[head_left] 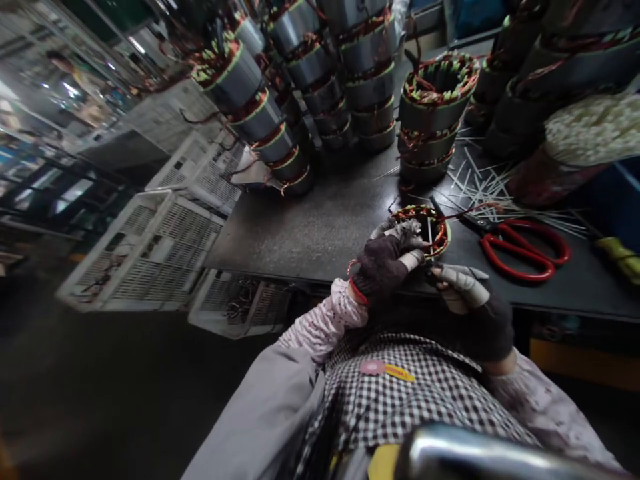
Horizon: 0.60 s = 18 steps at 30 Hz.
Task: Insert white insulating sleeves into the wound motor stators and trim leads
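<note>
A motor stator [447,233] with copper windings lies near the front edge of the dark table. My left hand [387,257], in a dark glove with pale wrapped fingertips, has its fingers curled over the stator's left rim. A thin white strip [429,229] stands out across the stator's opening. My right hand [467,293], gloved the same way, is at the near right side of the rim with its fingers bent together; what they pinch is hidden. Red-handled scissors [523,250] lie just right of the stator, their blades pointing towards it.
Stacks of stators [425,127] stand along the back. Loose white sticks [473,180] are scattered beside a red container [543,177] packed with more. A yellow-handled tool [620,257] lies at the right. White plastic crates [150,253] sit left of the table; a person [83,87] is farther off.
</note>
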### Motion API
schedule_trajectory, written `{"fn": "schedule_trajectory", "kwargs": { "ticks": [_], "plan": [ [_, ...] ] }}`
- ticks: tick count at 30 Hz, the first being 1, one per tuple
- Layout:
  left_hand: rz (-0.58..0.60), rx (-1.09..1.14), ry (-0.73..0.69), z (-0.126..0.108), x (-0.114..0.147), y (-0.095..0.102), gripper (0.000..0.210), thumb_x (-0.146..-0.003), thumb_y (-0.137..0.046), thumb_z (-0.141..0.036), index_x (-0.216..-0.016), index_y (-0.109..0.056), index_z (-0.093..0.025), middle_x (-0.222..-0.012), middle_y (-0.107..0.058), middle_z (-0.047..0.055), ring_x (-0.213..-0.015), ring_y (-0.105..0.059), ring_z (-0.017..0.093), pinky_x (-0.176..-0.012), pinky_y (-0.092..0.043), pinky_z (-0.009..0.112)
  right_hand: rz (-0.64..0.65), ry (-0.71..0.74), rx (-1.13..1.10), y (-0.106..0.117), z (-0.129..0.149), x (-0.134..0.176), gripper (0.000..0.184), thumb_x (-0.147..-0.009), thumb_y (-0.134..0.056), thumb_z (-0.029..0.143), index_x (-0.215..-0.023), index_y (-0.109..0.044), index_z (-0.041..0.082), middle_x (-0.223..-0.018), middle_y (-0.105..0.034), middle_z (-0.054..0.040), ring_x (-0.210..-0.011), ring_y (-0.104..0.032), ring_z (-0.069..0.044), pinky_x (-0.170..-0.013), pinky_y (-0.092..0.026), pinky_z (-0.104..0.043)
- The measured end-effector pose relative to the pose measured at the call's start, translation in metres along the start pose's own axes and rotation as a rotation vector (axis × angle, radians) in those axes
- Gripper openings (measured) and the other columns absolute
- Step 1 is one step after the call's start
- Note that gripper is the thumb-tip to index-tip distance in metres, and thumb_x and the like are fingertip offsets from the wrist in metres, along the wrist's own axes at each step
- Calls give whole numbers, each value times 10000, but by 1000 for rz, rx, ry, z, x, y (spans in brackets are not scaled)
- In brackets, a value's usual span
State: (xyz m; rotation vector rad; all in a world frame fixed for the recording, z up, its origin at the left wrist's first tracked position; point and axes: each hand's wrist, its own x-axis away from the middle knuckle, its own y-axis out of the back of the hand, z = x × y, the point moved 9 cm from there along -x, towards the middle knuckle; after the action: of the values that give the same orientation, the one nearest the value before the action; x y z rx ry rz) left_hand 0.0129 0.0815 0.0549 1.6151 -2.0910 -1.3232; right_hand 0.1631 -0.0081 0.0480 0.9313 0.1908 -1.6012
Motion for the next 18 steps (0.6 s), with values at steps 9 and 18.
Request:
{"fn": "schedule_trajectory", "kwargs": {
  "ticks": [9,18],
  "plan": [
    [-157,405,201,14,1,-9,168,-997,-710,-222,-1152,-768,-194,-1150,-852,70,-1078,-807,223,-1112,-627,473,40,-223,-85,-3,-25,-5,194,-991,-707,333,-1166,-791,344,-1099,-858,-30,-1037,-823,-286,-942,-697,-508],
    [-92,304,87,8,0,-3,76,-884,-817,-205,-959,-821,-217,-1015,-856,32,-1040,-783,231,-1168,-561,528,52,-328,-61,6,-18,-30,129,-961,-738,403,-1010,-778,290,-978,-839,-39,-866,-806,-267,-838,-677,-455]
  ]
}}
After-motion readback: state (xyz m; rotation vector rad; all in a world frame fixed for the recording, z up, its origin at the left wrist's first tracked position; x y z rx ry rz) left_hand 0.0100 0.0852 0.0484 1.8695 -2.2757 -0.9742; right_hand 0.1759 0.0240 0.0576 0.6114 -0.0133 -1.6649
